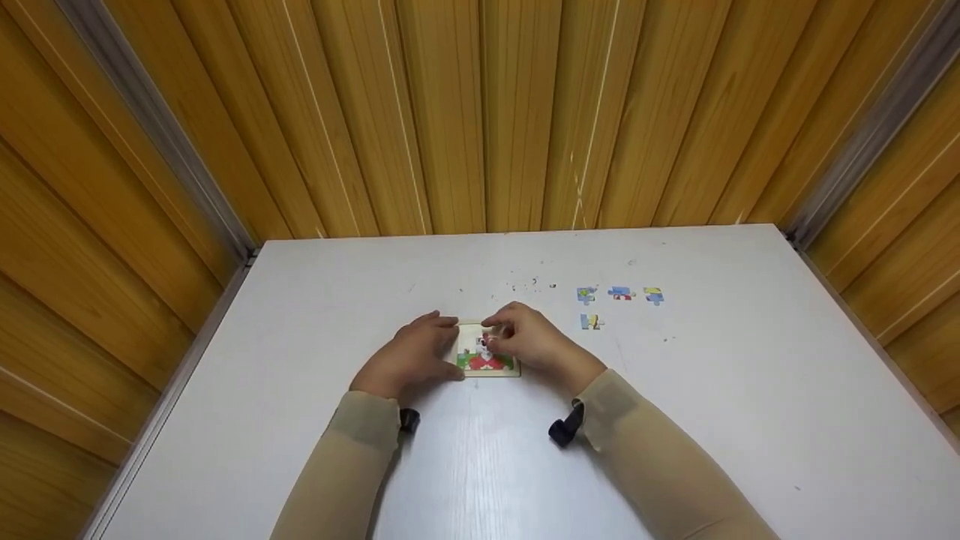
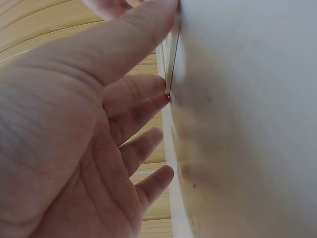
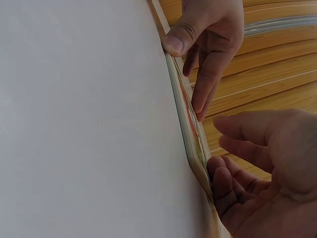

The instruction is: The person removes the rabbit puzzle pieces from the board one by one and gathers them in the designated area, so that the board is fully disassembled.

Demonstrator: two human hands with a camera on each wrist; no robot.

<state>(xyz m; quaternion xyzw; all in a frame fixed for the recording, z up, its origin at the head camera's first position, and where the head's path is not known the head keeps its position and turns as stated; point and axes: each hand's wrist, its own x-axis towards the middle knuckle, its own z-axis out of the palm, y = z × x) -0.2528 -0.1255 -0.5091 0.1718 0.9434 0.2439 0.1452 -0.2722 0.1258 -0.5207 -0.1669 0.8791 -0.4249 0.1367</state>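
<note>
A small puzzle tray lies on the white table, its picture partly filled with red, white and green pieces. My left hand holds the tray's left side, thumb at the near corner and index finger at the far one. Over the right half is my right hand. In the right wrist view, its thumb and index finger stand off the tray, with no piece visible between them. Its lower fingers are bent and touch the tray's right end. Part of the picture is hidden beneath this hand.
Several loose puzzle pieces, among them a blue and red one and a blue and yellow one, lie right of the tray. Tiny scraps dot the table behind it. A wood-patterned wall stands beyond the far edge.
</note>
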